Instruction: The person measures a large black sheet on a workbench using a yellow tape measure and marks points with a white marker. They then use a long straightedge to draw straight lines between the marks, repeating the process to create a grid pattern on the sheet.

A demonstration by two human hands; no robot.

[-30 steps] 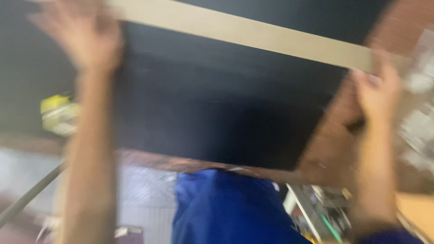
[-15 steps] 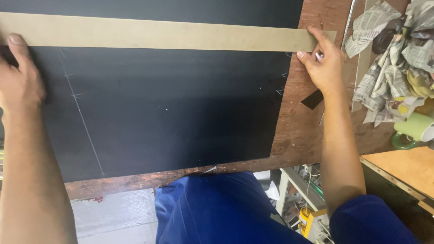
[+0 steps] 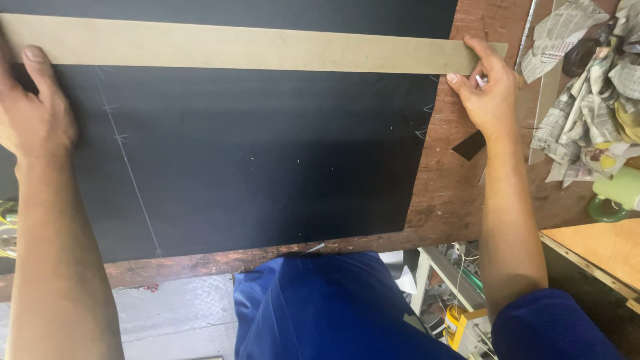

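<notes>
A large black sheet [image 3: 267, 160] lies flat on a worn brown wooden table [image 3: 460, 193]. White chalk lines and tick marks run down its left part. A long tan strip [image 3: 253, 50], like a straightedge, lies across the sheet's far side. My left hand [image 3: 33, 113] presses on the strip's left end. My right hand [image 3: 487, 90] pins the strip's right end, which reaches past the sheet's right edge, and a small white piece, perhaps chalk, sits between its fingers.
Crumpled newspaper [image 3: 587, 87] is piled at the table's right. A pale green cup [image 3: 617, 193] stands below it, beside a light wooden board [image 3: 600, 250]. A small black scrap [image 3: 470, 145] lies near my right wrist. Under the table edge are my blue clothes [image 3: 320, 307] and cluttered tools [image 3: 460, 300].
The view has gone from a blurred swing to steady. The strip and both hands have stayed in nearly the same place on the sheet for the last half second.
</notes>
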